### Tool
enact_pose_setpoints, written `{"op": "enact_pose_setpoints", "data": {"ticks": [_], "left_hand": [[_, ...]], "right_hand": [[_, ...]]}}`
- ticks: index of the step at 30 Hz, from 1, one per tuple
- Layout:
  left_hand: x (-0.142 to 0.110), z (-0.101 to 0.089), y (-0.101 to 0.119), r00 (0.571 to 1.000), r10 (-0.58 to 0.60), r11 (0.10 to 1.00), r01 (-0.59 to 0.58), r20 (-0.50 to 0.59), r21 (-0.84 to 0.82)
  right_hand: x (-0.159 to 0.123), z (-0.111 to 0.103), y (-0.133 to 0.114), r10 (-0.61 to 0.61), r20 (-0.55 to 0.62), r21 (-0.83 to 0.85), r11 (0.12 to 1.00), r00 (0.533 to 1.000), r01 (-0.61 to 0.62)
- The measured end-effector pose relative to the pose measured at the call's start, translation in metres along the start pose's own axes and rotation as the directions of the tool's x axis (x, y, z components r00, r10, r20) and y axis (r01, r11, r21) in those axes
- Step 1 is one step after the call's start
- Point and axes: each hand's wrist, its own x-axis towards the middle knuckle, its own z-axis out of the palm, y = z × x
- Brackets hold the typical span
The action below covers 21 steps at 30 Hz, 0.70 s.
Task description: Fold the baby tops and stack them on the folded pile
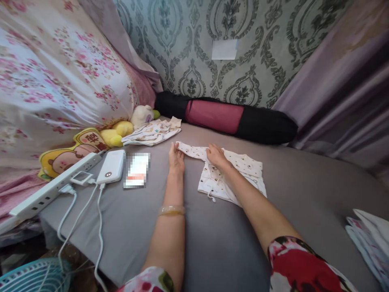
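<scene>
A small white baby shirt (249,166) with a dotted print and thin ties lies on the grey bed sheet (200,243). One sleeve stretches out to the left. At that sleeve's end, my left hand (176,159) has its thumb and fingers closed on the cuff. My right hand (218,156) rests on the shirt where the sleeve meets the body, fingers bent down onto the cloth; whether they pinch it is hidden. Beyond my left hand lies a pile of folded baby clothes (154,133).
A white power bank (112,166) and a blurred phone-like rectangle (137,170) lie left, beside a power strip (57,184) with cables. Plush toys (118,133) line the left edge. A long black and red bag (219,117) lies along the wall. Folded clothes (369,243) sit right.
</scene>
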Motion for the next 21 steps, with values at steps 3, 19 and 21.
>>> {"op": "enact_pose_setpoints", "data": {"ticks": [3, 19, 21], "left_hand": [[-0.002, 0.002, -0.001, 0.998, 0.026, 1.000, -0.026, 0.055, 0.005], [-0.036, 0.028, -0.001, 0.944, 0.072, 0.994, -0.095, 0.322, 0.058], [-0.040, 0.031, -0.003, 0.933, 0.061, 0.993, -0.091, 0.354, 0.070]], "right_hand": [[-0.009, -0.004, 0.017, -0.006, 0.052, -0.070, 0.998, 0.999, 0.010], [0.005, -0.024, 0.017, 0.072, 0.384, -0.108, 0.994, 0.921, -0.033], [0.006, -0.025, 0.015, 0.080, 0.391, -0.102, 0.994, 0.917, -0.043]]}}
